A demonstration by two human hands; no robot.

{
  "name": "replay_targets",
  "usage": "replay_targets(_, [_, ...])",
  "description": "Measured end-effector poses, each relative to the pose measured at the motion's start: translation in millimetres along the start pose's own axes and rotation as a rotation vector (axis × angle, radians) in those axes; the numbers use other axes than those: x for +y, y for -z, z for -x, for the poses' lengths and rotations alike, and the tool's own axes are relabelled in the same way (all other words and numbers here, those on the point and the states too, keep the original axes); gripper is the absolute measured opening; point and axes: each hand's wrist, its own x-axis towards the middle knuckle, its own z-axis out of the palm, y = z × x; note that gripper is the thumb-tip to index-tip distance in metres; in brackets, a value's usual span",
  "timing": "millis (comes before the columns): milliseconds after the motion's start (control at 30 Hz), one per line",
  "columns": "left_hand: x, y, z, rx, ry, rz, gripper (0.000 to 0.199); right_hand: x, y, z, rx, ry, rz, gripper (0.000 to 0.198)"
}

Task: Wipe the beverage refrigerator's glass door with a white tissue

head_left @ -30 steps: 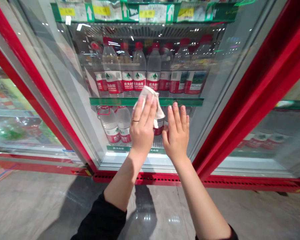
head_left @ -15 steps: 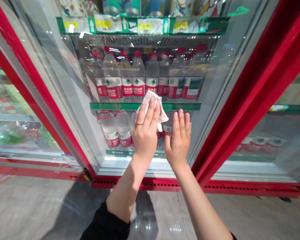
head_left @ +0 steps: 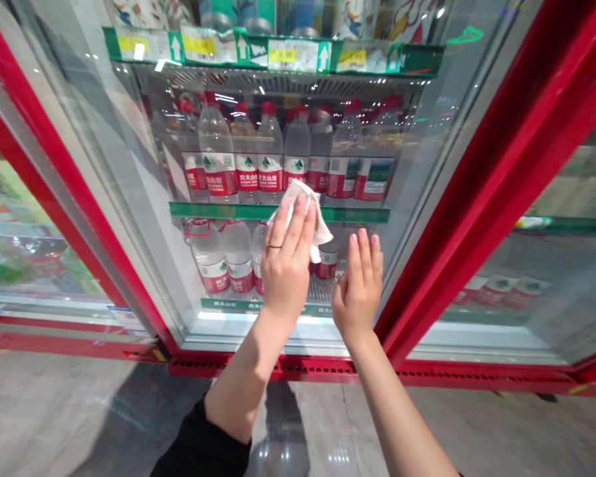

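Observation:
My left hand point(head_left: 285, 265) holds a white cloth point(head_left: 320, 225) flat under its fingers, against the glass door point(head_left: 412, 165) of a drinks cooler. A ring sits on one of its fingers. To its right, my right hand point(head_left: 360, 288) has its fingers stretched upward and holds nothing. It is at the glass, low down near the right door frame; whether the palm touches I cannot tell. Behind the glass stand red-capped water bottles point(head_left: 218, 149) on a green-edged shelf point(head_left: 203, 210), with larger bottles point(head_left: 213, 262) below, partly hidden by my hands.
Red door frames point(head_left: 477, 199) border the glass on both sides. A red vented sill point(head_left: 322, 370) runs along the bottom above the grey tiled floor point(head_left: 322, 424). Yellow price tags point(head_left: 198, 46) line the upper shelf. Neighbouring cooler doors show left and right.
The view has shifted slightly, so the cooler appears further left. Against the glass, my left hand with the cloth has moved a little right; my right hand has moved right and slightly down.

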Motion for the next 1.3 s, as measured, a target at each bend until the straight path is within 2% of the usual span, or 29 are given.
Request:
replay_targets(67, [13.9, -10.4, -0.3, -0.012, -0.043, 0.005, 0.085, 4.7, 0.4, 1.9, 0.041, 0.026, -0.025, 0.088])
replay_targets(133, [17.3, -12.4, 7.3, -0.013, -0.142, -0.058, 0.079, 9.6, 1.5, 2.2, 0.079, 0.028, -0.035, 0.086])
replay_targets(233, [6.4, -1.7, 24.2, -0.043, -0.284, -0.167, 0.064, 15.7, 4.3, -0.1, 0.076, -0.028, -0.038, 0.087])
replay_targets(300, [-1.7, 6.4, 30.4, -0.069, -0.320, -0.199, 0.059, 18.1, 6.3, -1.8, 0.046, -0.082, -0.058, 0.090])
replay_targets(400, [0.6, 6.2, 24.5, -0.052, -0.247, -0.186, 0.063, 19.7, 7.9, -2.3, 0.001, -0.109, -0.081, 0.090])
replay_targets(533, [24.0, -12.3, 5.6, 0.020, -0.132, -0.108, 0.066, 21.4, 7.9, -0.5, -0.030, -0.074, 0.013, 0.089])
replay_targets(667, [26.6, -14.0, 8.5, -0.013, -0.234, -0.114, 0.062, 24.6, 9.7, -1.1, -0.058, -0.064, 0.049, 0.093])
replay_targets(800, [-1.3, 8.4, 25.2, -0.100, -0.315, -0.157, 0.070, 27.1, 14.8, -2.7, -0.081, -0.062, -0.007, 0.097])
replay_targets(900, [-14.0, 15.9, 20.3, -0.063, -0.213, -0.152, 0.077, 26.4, 17.5, -0.2, -0.093, -0.028, 0.004, 0.097])
replay_targets(967, [-7.8, 8.5, 9.2, 0.004, -0.089, -0.104, 0.079, 25.3, 17.4, 3.0, -0.086, 0.011, 0.031, 0.095])
replay_targets(1033, [8.4, -5.2, -0.3, 0.051, -0.010, -0.043, 0.079, 24.6, 16.0, 5.8, -0.081, 0.028, 0.051, 0.093])
replay_targets(1100, [26.0, -17.3, -2.2, 0.037, -0.050, -0.014, 0.079, 25.0, 14.6, 7.4, -0.066, 0.032, 0.056, 0.092])
replay_targets(1167, [35.4, -21.6, 4.7, -0.020, -0.161, -0.029, 0.081, 26.7, 14.8, 7.8, -0.040, 0.046, 0.055, 0.091])
replay_targets(1300, [21.5, -6.8, 26.6, -0.120, -0.292, -0.090, 0.083, 31.3, 21.3, 6.5, -0.044, 0.052, 0.057, 0.090])
